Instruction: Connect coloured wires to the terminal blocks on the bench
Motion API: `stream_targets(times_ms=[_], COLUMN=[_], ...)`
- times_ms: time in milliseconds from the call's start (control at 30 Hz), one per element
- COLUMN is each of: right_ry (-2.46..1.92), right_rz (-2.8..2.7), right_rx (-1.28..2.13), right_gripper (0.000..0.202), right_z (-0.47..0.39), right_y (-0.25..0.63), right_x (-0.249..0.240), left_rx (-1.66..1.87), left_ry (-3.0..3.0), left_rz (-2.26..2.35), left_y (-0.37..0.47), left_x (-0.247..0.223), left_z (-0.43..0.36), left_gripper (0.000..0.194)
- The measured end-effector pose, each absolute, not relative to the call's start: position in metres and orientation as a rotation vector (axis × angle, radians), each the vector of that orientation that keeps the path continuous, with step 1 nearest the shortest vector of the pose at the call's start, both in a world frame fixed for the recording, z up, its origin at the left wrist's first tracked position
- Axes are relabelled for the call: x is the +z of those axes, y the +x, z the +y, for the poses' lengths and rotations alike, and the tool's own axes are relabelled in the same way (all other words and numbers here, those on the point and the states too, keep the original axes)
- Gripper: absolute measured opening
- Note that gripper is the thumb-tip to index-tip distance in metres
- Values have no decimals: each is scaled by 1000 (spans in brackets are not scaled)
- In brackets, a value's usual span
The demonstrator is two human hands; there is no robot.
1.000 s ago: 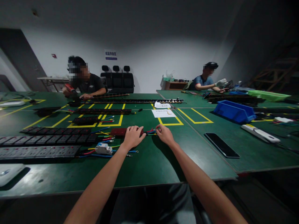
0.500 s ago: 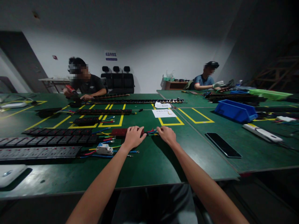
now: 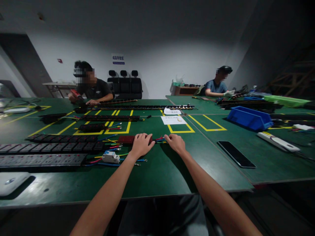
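Note:
A dark red block [image 3: 126, 140] lies on the green table, and my left hand [image 3: 142, 145] rests over its right end with fingers curled round it. Coloured wires [image 3: 160, 140] come out of the block's right side. My right hand [image 3: 176, 143] pinches the ends of these wires, thumb and fingers together. Left of the block are long black socket strips [image 3: 51, 147] with wires at their right ends. A small white breaker [image 3: 111, 157] sits nearer to me, on the wires of the closest strip.
A phone [image 3: 236, 154] lies on the right, near a white power strip [image 3: 278, 142] and a blue bin [image 3: 248, 118]. Paper labels [image 3: 173, 120] lie ahead. Two people work across the table, one with a red tool [image 3: 77, 95].
The view has shifted very slightly. The gloved hand of the person at the right has moved a little lower. My hands have stayed in place.

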State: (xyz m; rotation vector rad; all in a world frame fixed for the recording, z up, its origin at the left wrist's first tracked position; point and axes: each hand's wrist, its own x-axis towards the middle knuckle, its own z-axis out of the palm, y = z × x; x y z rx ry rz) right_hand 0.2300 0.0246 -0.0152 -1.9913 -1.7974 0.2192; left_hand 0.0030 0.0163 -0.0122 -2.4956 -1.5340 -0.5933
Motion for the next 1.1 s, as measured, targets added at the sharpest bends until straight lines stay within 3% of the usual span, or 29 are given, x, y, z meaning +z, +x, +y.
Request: stream_targets(times_ms=[1100], right_ry=[-2051], right_rz=[-1823], right_rx=[252], right_gripper=[44], right_z=[30], right_y=[228], right_x=[-22], left_rx=[-600], left_ry=[-2498], left_rz=[-1540], left_y=[4], left_x=[-12], left_z=[15], left_gripper=[52])
